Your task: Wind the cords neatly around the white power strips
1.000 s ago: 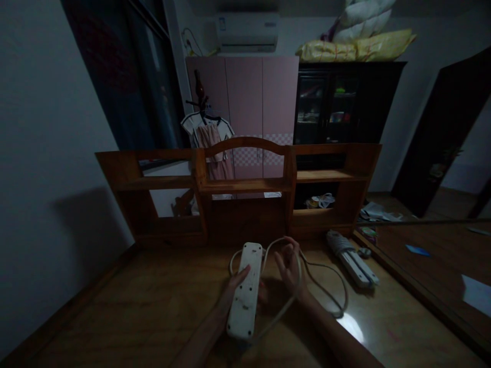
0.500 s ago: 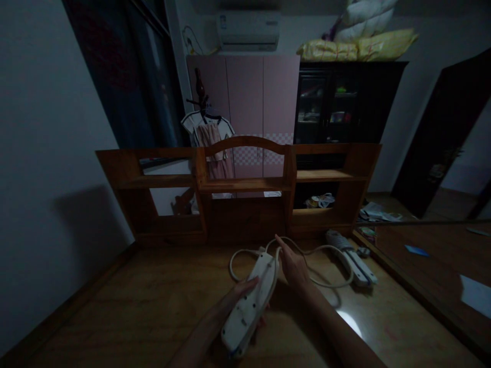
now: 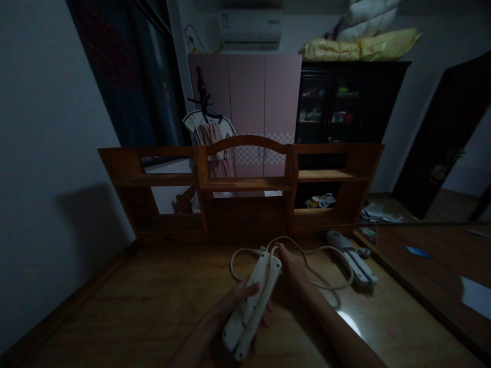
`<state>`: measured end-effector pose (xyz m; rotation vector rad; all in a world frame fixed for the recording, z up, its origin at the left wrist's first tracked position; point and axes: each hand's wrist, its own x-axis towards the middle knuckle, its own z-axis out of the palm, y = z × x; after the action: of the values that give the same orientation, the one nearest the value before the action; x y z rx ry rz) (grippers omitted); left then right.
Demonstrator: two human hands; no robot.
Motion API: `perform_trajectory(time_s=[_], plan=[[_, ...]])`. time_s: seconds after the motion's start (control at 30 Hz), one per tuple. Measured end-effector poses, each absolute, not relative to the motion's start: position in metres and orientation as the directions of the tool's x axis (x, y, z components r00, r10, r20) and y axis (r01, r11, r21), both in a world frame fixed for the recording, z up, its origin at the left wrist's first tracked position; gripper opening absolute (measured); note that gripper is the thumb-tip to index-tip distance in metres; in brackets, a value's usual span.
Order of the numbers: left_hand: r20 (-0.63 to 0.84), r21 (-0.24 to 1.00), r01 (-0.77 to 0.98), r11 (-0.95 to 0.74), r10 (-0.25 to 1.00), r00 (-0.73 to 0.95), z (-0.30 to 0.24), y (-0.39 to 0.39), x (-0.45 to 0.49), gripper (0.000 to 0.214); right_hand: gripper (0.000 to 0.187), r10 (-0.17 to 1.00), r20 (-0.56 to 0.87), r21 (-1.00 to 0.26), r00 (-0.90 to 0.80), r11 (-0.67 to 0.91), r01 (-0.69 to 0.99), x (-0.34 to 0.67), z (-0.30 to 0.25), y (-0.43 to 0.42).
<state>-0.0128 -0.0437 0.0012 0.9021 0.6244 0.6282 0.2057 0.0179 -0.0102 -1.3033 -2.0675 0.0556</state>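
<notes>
A white power strip (image 3: 238, 327) is gripped by my left hand (image 3: 241, 299), thumb across its back and fingers underneath. It is tilted, its far end pointing away from me. The pale cord (image 3: 258, 301) runs lengthwise along the strip's back, then bends at the far end. At that bend my right hand (image 3: 292, 266) pinches the cord beside the strip's top corner. Looser loops of cord (image 3: 337, 288) lie on the wooden surface (image 3: 153, 306) to the left and right. A second power strip (image 3: 356, 266), its grey cord wound round its far end, rests on the right.
A wooden shelf unit (image 3: 245, 184) stands along the far edge. A raised wooden edge (image 3: 414, 291) borders the right side, with a blue card (image 3: 418, 251) and white paper (image 3: 475, 296) beyond it. The white wall (image 3: 46, 204) is close on the left.
My right hand has drawn the cord over the strip's end, and it now lies along the back rather than the right side. My left hand keeps its hold, with the strip slightly turned.
</notes>
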Motion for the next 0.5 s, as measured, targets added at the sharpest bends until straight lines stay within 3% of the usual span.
perform_trajectory(time_s=[0.13, 0.5], plan=[[-0.108, 0.914, -0.214, 0.345, 0.714, 0.692, -0.0009, -0.0427, -0.0127, 0.064, 0.044, 0.858, 0.437, -0.495, -0.27, 0.48, 0.724, 0.2038, -0.0087, 0.0164], [-0.183, 0.906, -0.2, 0.372, 0.773, 0.608, -0.0011, -0.0419, -0.0099, 0.055, 0.038, 0.878, 0.39, -0.704, -0.276, 0.478, 0.526, 0.1957, -0.008, 0.0149]])
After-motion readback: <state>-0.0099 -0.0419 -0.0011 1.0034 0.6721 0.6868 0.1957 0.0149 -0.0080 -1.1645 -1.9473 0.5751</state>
